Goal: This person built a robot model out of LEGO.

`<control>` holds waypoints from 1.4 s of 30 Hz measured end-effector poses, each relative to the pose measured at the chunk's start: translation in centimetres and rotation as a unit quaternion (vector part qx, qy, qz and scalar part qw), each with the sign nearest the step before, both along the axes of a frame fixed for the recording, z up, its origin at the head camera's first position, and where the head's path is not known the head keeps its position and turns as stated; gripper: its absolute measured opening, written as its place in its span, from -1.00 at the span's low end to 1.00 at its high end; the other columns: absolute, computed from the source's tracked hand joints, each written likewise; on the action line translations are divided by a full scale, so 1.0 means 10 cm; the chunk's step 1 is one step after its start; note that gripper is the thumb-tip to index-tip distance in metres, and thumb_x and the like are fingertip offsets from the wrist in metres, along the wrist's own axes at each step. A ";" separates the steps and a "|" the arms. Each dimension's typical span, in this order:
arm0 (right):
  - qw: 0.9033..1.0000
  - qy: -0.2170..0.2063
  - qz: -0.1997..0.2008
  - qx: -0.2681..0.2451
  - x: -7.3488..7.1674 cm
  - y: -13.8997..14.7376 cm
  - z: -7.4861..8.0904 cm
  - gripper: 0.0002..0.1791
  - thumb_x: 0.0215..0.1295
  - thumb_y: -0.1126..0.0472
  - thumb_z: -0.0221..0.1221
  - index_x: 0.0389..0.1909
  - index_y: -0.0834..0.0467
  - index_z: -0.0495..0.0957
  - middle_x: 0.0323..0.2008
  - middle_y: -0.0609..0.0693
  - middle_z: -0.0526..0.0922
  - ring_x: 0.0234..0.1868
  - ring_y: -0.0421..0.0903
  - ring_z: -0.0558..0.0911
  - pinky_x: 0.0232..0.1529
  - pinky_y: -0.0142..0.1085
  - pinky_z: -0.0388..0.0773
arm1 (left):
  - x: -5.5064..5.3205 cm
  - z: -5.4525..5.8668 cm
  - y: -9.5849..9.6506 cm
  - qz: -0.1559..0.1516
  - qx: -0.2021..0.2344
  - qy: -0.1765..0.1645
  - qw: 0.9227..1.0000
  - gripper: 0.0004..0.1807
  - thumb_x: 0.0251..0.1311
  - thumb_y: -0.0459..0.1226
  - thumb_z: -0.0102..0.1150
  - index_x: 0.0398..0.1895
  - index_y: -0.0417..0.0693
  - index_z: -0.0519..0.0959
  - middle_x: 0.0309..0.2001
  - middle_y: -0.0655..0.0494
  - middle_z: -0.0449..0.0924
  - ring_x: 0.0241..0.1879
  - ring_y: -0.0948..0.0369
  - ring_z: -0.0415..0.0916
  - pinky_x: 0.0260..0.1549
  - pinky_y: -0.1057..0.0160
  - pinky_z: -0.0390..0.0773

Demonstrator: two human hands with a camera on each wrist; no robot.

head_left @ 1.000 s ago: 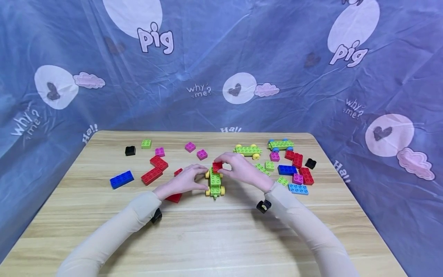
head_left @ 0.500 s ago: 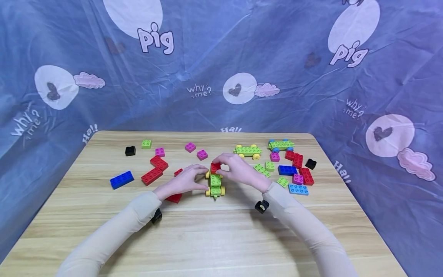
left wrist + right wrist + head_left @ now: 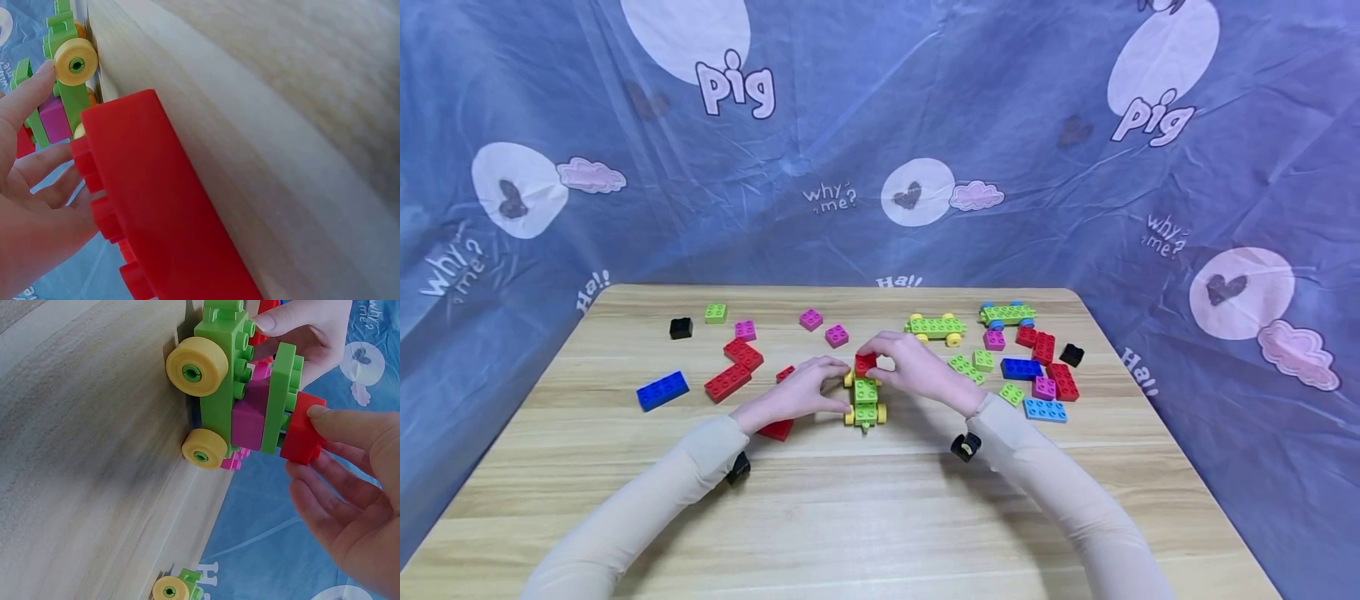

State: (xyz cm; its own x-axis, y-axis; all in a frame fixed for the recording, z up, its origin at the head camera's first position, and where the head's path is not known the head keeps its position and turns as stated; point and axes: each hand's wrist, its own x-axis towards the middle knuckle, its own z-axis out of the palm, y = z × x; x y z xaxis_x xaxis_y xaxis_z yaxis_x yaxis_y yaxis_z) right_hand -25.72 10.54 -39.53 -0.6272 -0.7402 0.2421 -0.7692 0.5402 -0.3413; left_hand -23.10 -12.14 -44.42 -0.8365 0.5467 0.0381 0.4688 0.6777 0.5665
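At mid-tabletop [image 3: 880, 517], the red block [image 3: 865, 365] squares up over the toy car [image 3: 215, 409]

Over the car's far end, the red block stands slightly further left than a second ago, and more in line with the green block [image 3: 279, 400] below; studs show in the gap between the two, so it looks lined up but not pressed flush, and the stacking seems only part done. The right hand [image 3: 917, 364] pinches the red block between thumb and fingers; the left hand [image 3: 803, 392] stays spread along the car's left side, thumb by the near wheel; whether it presses, I cannot tell.

Close under the left wrist lies a long red brick [image 3: 777, 430], the tightest spot for moving; past the right hand stand a second car [image 3: 934, 328] and, nearer the wrist, some green bricks [image 3: 967, 370]; toward the front, plain wood between the forearms seems the easiest way out.
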 end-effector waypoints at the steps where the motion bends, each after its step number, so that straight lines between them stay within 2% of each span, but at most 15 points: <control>1: 1.000 0.000 0.000 -0.001 0.00 0.00 0.00 -0.72 0.22 0.27 0.33 -0.04 0.19 0.65 -0.12 0.03 0.75 -0.09 -0.11 0.71 0.02 -0.34 0.67 | 0.00 0.00 0.00 0.000 -0.001 0.000 1.000 -0.19 0.10 -0.02 0.42 0.32 -0.32 0.42 0.33 -0.21 0.44 0.35 -0.14 0.37 0.41 -0.20 0.27; 20: 1.000 0.004 0.003 -0.014 -0.01 -0.06 -0.03 -0.75 0.15 0.30 0.37 -0.12 0.21 0.66 -0.17 0.05 0.75 -0.14 -0.08 0.72 0.00 -0.33 0.68 | 0.00 0.00 -0.02 0.000 -0.002 -0.004 1.000 -0.17 0.09 0.00 0.42 0.32 -0.32 0.41 0.33 -0.21 0.45 0.34 -0.14 0.38 0.40 -0.19 0.29; 42: 1.000 -0.010 -0.024 -0.006 0.00 -0.08 0.02 -0.73 0.08 0.28 0.42 -0.16 0.22 0.71 -0.23 0.07 0.78 -0.23 -0.09 0.75 -0.11 -0.39 0.70 | 0.00 0.01 0.01 0.000 -0.004 -0.011 1.000 -0.17 0.10 0.01 0.41 0.33 -0.32 0.40 0.34 -0.21 0.43 0.36 -0.14 0.36 0.42 -0.19 0.26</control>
State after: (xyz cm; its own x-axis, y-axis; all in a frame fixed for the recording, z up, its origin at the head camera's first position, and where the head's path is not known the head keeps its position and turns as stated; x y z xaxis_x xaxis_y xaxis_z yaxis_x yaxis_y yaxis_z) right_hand -25.73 9.75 -39.29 -0.6660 -0.7071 0.2375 -0.7362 0.5718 -0.3621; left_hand -23.13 -12.04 -44.28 -0.8374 0.5464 0.0154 0.4558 0.6824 0.5715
